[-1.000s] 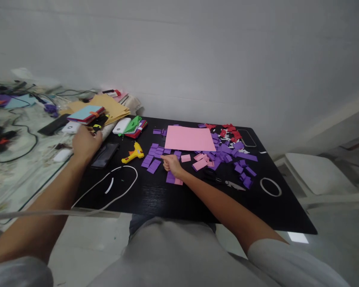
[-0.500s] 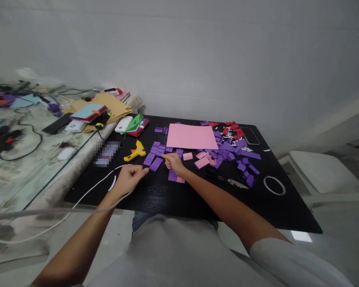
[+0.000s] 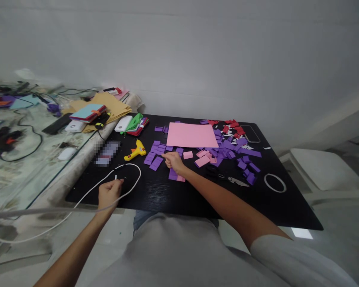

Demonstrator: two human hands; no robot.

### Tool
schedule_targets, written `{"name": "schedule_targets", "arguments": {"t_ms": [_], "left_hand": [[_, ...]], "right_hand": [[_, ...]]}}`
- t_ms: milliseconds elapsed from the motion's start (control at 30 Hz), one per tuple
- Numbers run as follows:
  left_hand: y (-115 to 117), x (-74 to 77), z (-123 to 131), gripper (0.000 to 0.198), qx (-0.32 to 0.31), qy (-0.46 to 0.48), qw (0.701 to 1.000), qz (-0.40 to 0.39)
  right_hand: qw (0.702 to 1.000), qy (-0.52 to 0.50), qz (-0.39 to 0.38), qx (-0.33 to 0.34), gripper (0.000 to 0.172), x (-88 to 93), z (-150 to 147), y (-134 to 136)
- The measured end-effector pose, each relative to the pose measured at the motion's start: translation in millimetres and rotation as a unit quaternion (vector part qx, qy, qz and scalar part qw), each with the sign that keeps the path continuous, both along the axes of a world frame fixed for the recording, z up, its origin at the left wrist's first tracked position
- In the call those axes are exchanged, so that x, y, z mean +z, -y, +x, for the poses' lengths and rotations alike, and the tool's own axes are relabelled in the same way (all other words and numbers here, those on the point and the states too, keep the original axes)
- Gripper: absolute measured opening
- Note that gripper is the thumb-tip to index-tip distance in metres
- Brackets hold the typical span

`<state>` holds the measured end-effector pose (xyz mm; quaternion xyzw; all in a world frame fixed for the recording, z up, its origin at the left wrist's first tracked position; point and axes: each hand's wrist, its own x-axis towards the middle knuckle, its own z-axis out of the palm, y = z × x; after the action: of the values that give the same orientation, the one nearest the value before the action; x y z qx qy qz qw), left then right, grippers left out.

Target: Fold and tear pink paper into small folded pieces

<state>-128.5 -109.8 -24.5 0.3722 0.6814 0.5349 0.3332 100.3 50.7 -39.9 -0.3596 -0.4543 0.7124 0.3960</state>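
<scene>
My left hand (image 3: 109, 193) is at the black table's (image 3: 173, 199) near left edge, inside the loop of a white cable (image 3: 136, 175). Its fingers are pinched on a small white strip (image 3: 115, 177). My right hand (image 3: 175, 161) rests curled on the table among several purple foam pieces (image 3: 155, 155), thumb and forefinger pressed together and pointing left. What they pinch is hidden. A pink sheet (image 3: 191, 135) lies just beyond it, with small pink pieces (image 3: 202, 159) to its right. A yellow glue gun (image 3: 134, 151) lies between my two hands.
More purple pieces (image 3: 242, 153) and red scraps (image 3: 233, 127) lie at the far right. Scissors (image 3: 227, 179) and a white ring (image 3: 274, 183) sit near the right front. A phone (image 3: 107, 153), green sheets (image 3: 134, 123), brown envelopes (image 3: 110, 105) and a cluttered glass table (image 3: 18, 159) are on the left.
My left hand came back from the far left clutter to the table's front, then drew back to the white strip inside the cable loop. My right hand has stayed put.
</scene>
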Motion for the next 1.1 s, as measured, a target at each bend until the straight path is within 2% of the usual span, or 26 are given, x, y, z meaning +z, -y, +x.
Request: {"name": "schedule_targets", "arguments": {"t_ms": [133,267,333,433,533,633,700,767,833,900,1000,1100], "left_hand": [[-5.7,-4.3,29.4,0.048,-0.015,0.106,0.994,0.011],[-6.3,-1.0,52.2,0.045,-0.037,0.183,0.982,0.004],[-5.5,2.5,56.5,0.045,-0.043,0.206,0.978,0.001],[-4.7,7.3,58.4,0.046,-0.041,0.217,0.975,-0.003],[-4.5,8.8,60.0,0.046,-0.030,0.198,0.980,-0.010],[-7.5,9.1,55.6,0.042,-0.005,0.144,0.989,-0.019],[-14.2,13.7,41.8,0.039,0.024,0.085,0.996,-0.022],[-25.6,25.4,16.3,0.039,0.066,0.003,0.998,-0.024],[-40.9,43.6,-17.6,0.036,0.104,-0.097,0.989,-0.037],[-58.1,63.6,-52.4,0.025,0.120,-0.203,0.969,-0.077],[-83.3,83.6,-90.0,0.012,0.087,-0.327,0.926,-0.168],[-103.6,85.3,-104.9,0.020,0.041,-0.406,0.879,-0.245]], "right_hand": [[1.000,0.016,-0.006,0.004,0.056,-7.2,0.8,-2.8],[0.999,0.041,-0.018,0.015,0.026,-14.7,1.2,-5.9],[0.998,0.049,-0.021,0.019,0.032,-16.8,1.1,-6.7],[0.998,0.052,-0.020,0.021,0.034,-18.3,0.8,-7.4],[0.999,0.049,-0.012,0.019,0.025,-18.8,0.9,-7.5],[0.999,0.039,-0.001,0.018,0.034,-17.6,1.3,-6.8],[0.999,0.031,0.006,0.019,0.046,-15.7,1.4,-5.9],[0.999,0.023,0.012,0.020,0.056,-13.1,1.2,-5.0],[1.000,0.017,0.016,0.019,0.060,-10.5,0.7,-4.1],[1.000,0.012,0.019,0.017,0.059,-8.3,0.2,-3.4],[1.000,0.006,0.021,0.013,0.059,-6.5,-0.2,-2.5],[1.000,0.003,0.022,0.009,0.060,-5.8,-0.1,-1.8]]}}
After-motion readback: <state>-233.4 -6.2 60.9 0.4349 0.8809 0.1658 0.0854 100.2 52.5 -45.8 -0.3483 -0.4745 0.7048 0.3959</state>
